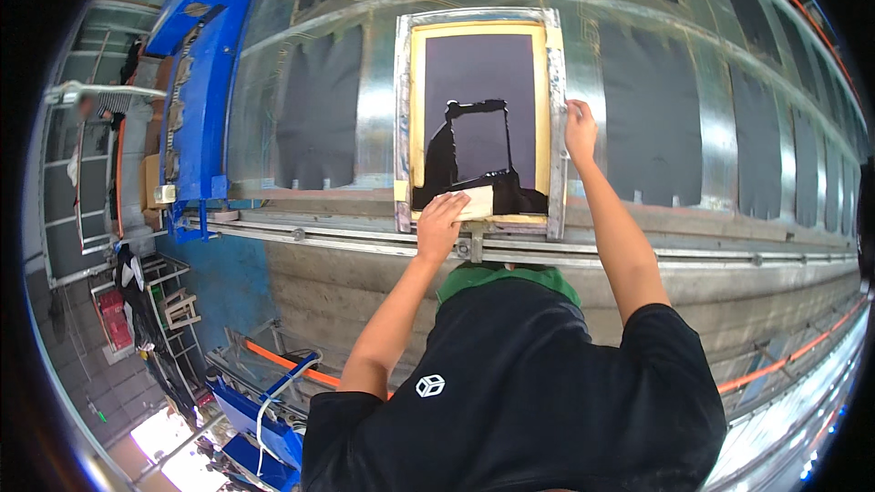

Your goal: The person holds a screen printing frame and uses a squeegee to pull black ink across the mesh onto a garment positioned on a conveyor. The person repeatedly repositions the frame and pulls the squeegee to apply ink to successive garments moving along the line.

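A screen printing frame (403, 118) with metal edges and yellow tape along its inner border lies on the long table in front of me. Glossy black ink (441, 164) covers the near part of its dark mesh (478, 62), around a rectangular patch. My left hand (439, 223) grips a pale, cream-coloured squeegee (477, 203) at the frame's near end, its lower edge in the ink. At the right side of the frame, my right hand (581, 132) has its fingers curled against the metal edge.
Dark rectangular sheets (649, 118) lie in rows on the shiny table (375, 100) to both sides. A metal rail (346, 244) runs along the near edge. Blue machinery (196, 100) stands at the left end, with a wooden stool (180, 310) on the floor below.
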Action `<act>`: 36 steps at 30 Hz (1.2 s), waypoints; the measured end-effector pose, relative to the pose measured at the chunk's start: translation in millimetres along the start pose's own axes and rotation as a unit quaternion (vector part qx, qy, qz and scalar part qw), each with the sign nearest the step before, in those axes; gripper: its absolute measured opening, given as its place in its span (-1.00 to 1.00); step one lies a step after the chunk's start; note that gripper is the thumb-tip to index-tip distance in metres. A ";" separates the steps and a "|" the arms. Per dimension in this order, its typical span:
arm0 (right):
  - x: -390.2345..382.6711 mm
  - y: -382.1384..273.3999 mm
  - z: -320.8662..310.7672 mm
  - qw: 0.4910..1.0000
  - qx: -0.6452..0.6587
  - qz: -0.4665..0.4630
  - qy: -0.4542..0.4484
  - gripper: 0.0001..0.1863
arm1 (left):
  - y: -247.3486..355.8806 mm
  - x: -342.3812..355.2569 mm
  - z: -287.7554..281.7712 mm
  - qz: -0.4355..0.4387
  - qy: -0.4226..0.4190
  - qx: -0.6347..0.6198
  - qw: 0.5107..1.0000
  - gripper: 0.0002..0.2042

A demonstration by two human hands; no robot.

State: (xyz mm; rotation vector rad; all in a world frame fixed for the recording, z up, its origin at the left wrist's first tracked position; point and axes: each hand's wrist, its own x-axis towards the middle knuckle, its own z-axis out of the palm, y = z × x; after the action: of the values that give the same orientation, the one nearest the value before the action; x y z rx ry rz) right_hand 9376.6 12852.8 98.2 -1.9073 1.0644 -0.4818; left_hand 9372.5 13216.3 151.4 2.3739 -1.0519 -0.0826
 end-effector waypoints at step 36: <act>-1.9 -7.9 -7.1 0.998 0.004 0.052 -0.027 -0.71 | -18.9 165.3 22.5 0.020 0.005 0.034 0.999 -0.61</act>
State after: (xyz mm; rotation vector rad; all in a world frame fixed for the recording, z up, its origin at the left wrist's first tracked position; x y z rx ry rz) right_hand 9374.7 12852.8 108.9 -1.8374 1.1180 -0.3732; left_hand 9493.9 13100.4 148.5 2.4100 -1.1146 -0.0214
